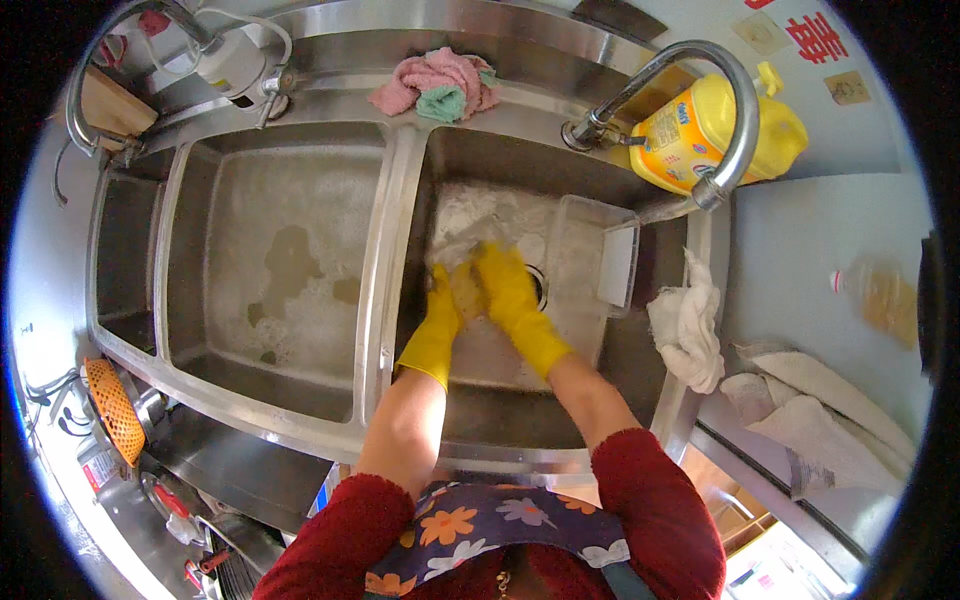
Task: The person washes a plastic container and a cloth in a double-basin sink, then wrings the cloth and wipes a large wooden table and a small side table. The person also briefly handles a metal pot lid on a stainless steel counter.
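Both my hands wear yellow rubber gloves and work low in the right-hand sink basin [620, 350]. My left hand [438, 322] has its fingers closed at the edge of a tan, blurred thing [466, 292] between the two gloves; its kind is unclear. My right hand [507, 290] is smeared by motion, its fingers curled down over the far side of that spot. Something clear and whitish [490, 220] shows just beyond the right fingertips, too blurred to name. To the right of my hands lies a clear plastic box [575, 255], close to a round drain [538, 287].
A curved tap [745, 110] reaches over the basin's right side, beside a yellow jug [690, 135]. Pink and green cloths [440, 85] lie on the back rim, a white cloth [688, 325] on the right rim. The left basin [280, 170] holds shallow liquid.
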A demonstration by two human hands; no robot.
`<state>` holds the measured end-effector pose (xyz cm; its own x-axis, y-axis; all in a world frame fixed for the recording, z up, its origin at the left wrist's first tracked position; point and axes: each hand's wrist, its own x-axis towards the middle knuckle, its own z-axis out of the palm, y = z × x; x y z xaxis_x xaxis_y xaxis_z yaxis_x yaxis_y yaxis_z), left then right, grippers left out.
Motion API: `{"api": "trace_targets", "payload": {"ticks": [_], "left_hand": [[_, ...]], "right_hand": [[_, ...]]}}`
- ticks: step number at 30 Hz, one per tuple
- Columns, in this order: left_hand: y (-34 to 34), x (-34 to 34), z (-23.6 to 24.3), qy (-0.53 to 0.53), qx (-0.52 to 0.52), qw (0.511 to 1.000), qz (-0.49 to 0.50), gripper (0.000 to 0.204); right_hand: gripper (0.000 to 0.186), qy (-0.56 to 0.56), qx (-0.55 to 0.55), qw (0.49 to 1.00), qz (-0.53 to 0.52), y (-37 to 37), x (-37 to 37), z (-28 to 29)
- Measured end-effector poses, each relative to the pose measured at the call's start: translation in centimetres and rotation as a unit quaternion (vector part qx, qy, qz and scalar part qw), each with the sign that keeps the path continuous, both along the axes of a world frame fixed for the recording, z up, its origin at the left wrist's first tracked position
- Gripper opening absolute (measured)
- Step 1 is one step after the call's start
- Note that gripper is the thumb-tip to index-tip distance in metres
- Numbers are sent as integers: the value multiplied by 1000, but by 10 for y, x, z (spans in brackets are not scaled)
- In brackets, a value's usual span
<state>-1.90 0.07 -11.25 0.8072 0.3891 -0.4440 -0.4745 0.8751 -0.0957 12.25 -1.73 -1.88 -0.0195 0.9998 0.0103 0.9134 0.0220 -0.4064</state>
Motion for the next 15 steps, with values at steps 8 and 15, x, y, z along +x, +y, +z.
{"api": "trace_targets", "payload": {"ticks": [8, 15], "left_hand": [[-8, 14, -13, 374, 28, 926, 51, 90], [-15, 8, -20, 293, 31, 955, -13, 65]], "right_hand": [[52, 101, 7, 994, 36, -7, -3, -19], [59, -16, 29, 996, -81, 15, 7, -25]]}}
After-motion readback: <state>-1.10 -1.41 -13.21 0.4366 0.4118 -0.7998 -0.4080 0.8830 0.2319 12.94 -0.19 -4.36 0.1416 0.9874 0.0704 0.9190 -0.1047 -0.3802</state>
